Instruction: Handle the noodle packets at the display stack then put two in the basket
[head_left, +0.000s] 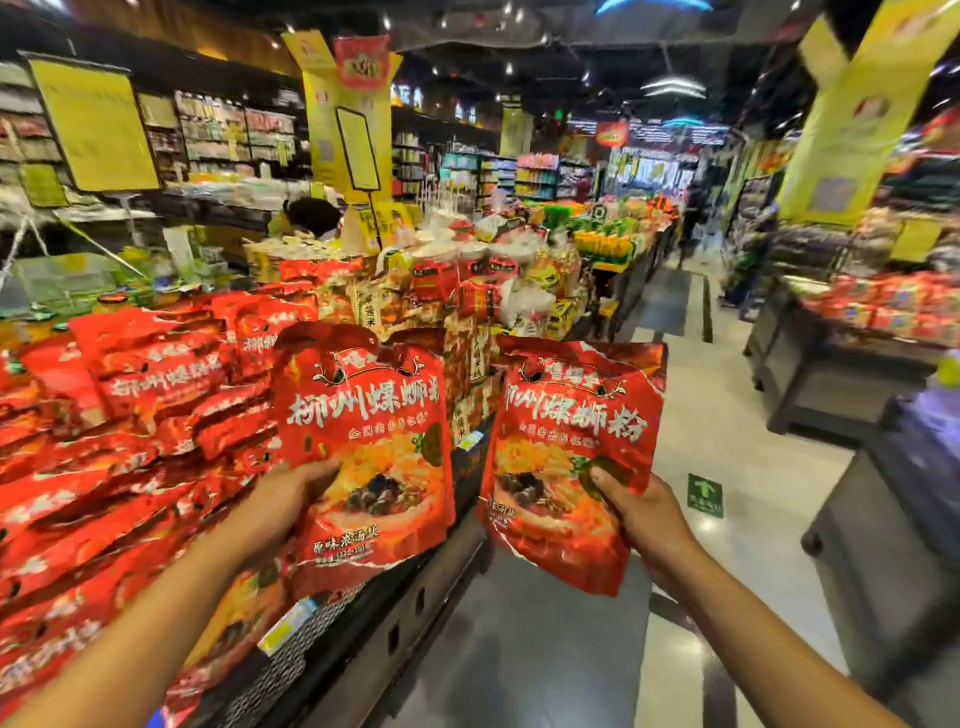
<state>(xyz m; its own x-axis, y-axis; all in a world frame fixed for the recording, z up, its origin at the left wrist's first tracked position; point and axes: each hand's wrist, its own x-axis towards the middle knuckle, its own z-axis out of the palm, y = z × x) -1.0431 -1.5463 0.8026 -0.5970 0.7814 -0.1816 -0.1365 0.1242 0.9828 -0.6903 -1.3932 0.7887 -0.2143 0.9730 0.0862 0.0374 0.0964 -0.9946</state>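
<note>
the left hand (283, 499) and right hand (636, 512) each raise a red noodle packet: the left packet (363, 447) pinched at its lower left edge, the right packet (571, 457) at its lower right edge, grip curled tight, beside the display shelf (332, 644) piled with red packets (130, 415).

Both bare forearms reach forward and up from the bottom corners of the view, converging toward the middle. The left hand (283, 499) is raised with its wrist roughly straight, thumb lying across the front of a red packet (363, 441) and the fingers hidden behind it. The right hand (641, 512) is raised level with it, thumb pressed on the front of a second red packet (571, 447), fingers apparently curled behind. Each grip looks firm. The hands are well apart.
</note>
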